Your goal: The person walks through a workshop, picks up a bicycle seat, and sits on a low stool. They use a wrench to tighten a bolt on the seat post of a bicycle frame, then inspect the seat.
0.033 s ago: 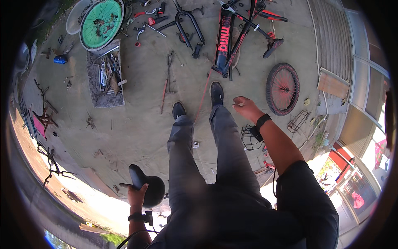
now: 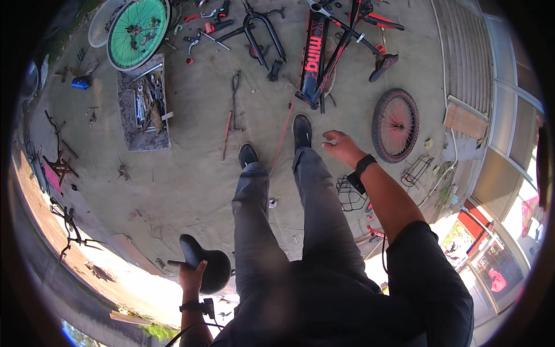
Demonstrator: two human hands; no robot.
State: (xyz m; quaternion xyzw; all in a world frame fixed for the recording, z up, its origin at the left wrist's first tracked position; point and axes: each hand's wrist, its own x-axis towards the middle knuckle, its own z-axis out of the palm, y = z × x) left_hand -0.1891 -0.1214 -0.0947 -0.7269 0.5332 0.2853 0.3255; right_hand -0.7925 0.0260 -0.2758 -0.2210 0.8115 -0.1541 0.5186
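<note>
Seat (image 2: 214,272), black and padded, was located in the left hand (image 2: 192,279), well to the left of and behind the fingers of the right hand (image 2: 346,151). The left fingers were closed about the seat's underside or its post; which of the two could not be told, because the grip was partly hidden. The thumb lay at the seat's edge, and a short dark rod end (image 2: 173,263) projected just beyond the left fingers on their outer side.

The right hand was held above the floor (image 2: 191,191), its fingers loosely bent and partly spread. No object was visible in them; the palm was turned from view, so its content could not be confirmed.

Change since the preceding picture was slight. The right fingers appeared marginally more spread; the left fingers retained the seat at nearly the same angle. Items on the floor showed only a small shift of view. Consequence for the work in hand: the seat remained separate from the bicycle frame (image 2: 314,58), and neither hand touched that frame.

The bicycle frame lay ahead of the right fingers, with a black fork (image 2: 276,40) farther left. A red-spoked wheel (image 2: 395,125) lay to the right of those fingers; a dark shoe (image 2: 302,132) stood near their left side. A tool tray (image 2: 144,142) lay well to their left.
</note>
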